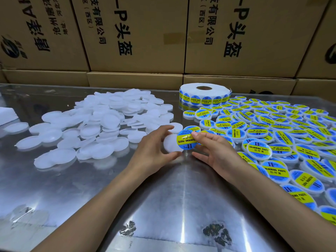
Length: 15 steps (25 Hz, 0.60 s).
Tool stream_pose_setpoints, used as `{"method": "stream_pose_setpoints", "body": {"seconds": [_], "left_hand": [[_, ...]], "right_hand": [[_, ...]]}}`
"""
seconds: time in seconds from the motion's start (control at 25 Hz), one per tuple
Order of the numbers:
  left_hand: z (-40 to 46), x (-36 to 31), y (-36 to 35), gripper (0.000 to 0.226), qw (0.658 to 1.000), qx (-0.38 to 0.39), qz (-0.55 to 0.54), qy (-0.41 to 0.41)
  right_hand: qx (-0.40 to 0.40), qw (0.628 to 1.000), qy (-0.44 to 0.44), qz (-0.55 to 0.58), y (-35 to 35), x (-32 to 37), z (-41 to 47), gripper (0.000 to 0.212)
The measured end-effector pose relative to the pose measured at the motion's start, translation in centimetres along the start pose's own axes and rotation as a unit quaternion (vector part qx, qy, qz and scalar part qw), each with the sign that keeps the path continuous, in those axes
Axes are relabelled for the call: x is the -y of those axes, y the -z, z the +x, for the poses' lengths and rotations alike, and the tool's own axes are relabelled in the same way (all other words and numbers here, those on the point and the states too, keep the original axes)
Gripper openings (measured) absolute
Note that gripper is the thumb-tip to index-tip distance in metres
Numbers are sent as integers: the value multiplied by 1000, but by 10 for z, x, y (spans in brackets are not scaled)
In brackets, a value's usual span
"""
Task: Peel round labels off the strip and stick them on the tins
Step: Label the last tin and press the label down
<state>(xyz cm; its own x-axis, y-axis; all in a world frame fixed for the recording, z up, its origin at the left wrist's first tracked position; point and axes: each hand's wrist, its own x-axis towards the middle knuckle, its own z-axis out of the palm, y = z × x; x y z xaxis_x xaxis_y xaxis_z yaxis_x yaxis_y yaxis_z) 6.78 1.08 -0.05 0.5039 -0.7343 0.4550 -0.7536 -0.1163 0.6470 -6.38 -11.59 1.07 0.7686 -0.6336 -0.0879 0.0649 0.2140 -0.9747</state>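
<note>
White plastic, unlabelled: a loose heap of blank tins (101, 124) spread over the left half of the steel table (163, 206), many overlapping.

Left hand (154, 150): fingers curled round the rim of one blank tin (171, 145), thumb at its near edge, fingers over the far edge; the tin sits at or just above the table, which of the two cannot be told.

Round label (187, 140), blue with a yellow band reading SOLDERING PASTE: held by the right hand (216, 150), fingertip on its upper right edge, the thumb beneath apparently not touching it. The label lies just right of the blank tin and overlaps its right edge; its printed band runs steeply, nearly upright in the view. It appears not yet pressed flat and centred.

Judgement: the coming move turns on a short shift leftward, label onto the tin's face. The right hand carries it; the left need only steady the tin.

Label roll (205, 93): white backing, standing flat at the table's far edge, right of centre, well apart from both hands.

Labelled tins (272, 133): a dense pile filling the right side, the nearest just beside the right hand.

Cardboard cartons (138, 33): stacked behind the table, full width.
</note>
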Motion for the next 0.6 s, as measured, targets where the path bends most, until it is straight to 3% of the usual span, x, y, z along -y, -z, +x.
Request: {"method": "stream_pose_setpoints", "body": {"seconds": [0.4,0.6], "left_hand": [[-3,-15,-1,78,996,-4,-37,-84],[-5,-17,0,78,995,-15,-36,-97]], "right_hand": [[25,1000,0,8,-2,3,-3,16],[17,1000,3,6,-2,2,-5,33]]}}
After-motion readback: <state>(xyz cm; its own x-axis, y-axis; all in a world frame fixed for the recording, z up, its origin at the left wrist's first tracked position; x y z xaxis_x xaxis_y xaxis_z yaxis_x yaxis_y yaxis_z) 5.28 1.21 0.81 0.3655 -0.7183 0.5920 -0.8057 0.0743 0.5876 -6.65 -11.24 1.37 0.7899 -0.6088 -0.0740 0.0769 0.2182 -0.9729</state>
